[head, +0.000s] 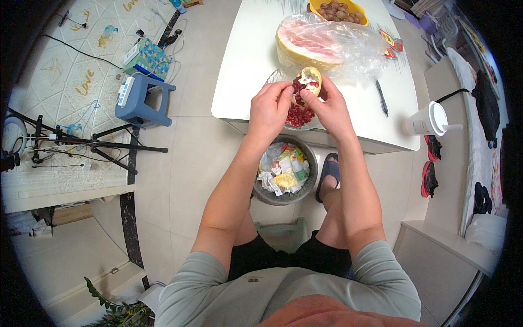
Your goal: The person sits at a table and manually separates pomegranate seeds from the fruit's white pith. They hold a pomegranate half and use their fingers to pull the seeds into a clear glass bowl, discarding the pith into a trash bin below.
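Observation:
A pomegranate piece [312, 78] with yellowish rind and white pith is held over a clear bowl [282, 76] near the table's front edge. My right hand [333, 108] grips the rind from the right, its thumb pressed against the dark red seeds. From the left, my left hand [268, 107] pinches the seeded side between thumb and fingers. Loose pomegranate seeds [300, 116] lie in the bowl beneath. Both hands partly cover the bowl and the fruit.
Behind the bowl on the white table [241, 81] sits a cut pomelo-like fruit [306, 41] under plastic film, near a yellow bowl of grapes [339, 11]. A pen [382, 98] and lidded cup [429, 119] are rightward. Below stands a filled trash bin [286, 173].

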{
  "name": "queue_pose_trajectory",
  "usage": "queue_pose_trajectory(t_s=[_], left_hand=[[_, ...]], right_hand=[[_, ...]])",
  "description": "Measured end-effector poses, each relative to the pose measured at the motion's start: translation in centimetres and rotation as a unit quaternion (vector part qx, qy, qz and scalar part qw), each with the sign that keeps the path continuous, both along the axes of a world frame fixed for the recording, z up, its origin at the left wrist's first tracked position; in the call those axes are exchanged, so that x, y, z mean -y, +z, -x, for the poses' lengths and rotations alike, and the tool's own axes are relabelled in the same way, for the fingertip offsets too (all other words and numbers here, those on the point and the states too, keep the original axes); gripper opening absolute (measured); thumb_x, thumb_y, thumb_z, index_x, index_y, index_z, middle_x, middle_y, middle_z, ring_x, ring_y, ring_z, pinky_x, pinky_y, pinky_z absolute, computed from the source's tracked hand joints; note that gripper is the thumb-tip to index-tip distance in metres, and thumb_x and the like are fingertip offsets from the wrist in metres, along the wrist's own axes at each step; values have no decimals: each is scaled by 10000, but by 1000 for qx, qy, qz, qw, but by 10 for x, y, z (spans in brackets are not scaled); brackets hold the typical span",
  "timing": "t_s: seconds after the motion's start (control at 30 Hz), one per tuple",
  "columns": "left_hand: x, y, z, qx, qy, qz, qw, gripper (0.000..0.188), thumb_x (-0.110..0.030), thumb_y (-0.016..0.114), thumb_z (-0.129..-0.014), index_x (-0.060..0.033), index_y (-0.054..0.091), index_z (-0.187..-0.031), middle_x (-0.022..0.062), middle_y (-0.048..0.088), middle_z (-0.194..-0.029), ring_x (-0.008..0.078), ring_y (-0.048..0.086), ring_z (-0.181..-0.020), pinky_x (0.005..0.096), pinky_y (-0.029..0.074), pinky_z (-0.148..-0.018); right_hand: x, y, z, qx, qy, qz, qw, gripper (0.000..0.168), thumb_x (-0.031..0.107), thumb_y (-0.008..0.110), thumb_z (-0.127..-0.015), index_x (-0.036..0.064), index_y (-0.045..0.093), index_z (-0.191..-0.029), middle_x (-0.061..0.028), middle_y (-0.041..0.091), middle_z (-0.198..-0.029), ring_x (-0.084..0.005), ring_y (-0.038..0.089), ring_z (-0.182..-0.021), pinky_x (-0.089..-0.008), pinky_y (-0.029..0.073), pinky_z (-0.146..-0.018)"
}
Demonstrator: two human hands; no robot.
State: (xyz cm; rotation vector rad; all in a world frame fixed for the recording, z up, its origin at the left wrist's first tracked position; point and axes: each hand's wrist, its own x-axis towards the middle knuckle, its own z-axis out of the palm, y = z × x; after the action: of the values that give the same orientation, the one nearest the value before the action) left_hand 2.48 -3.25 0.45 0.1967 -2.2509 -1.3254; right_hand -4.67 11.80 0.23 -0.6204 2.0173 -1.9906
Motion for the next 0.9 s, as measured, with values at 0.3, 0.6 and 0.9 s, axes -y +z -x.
queue_pose_trajectory(t_s=[0.3,0.6,0.9], left_hand=[[-3,3,1,-83,-9,0,997,233,-122,694,-899,-10,698,-1103,158,671,-1080,270,683,-961,359,560,-830],[-9,6,-3,-110,-30,55,992,269,-92,741,-864,-45,728,-1128,163,623,-1219,250,660,-1045,342,556,-873],[-9,8,-2,-101,-18,60,993,203,-76,747,-846,-54,744,-1048,126,684,-1074,224,678,-964,315,563,-818]], right_hand=[[1,-5,-5,15,32,32,999,535,162,710,-917,10,495,-1383,-117,624,-1235,-171,618,-1091,-308,524,-919],[4,-5,-7,-103,-3,-37,994,532,185,693,-915,-3,512,-1379,-168,638,-1250,-246,643,-1108,-341,514,-941],[4,-3,-8,-211,-32,-105,971,536,217,679,-908,7,525,-1376,-234,634,-1236,-356,638,-1116,-384,509,-941]])
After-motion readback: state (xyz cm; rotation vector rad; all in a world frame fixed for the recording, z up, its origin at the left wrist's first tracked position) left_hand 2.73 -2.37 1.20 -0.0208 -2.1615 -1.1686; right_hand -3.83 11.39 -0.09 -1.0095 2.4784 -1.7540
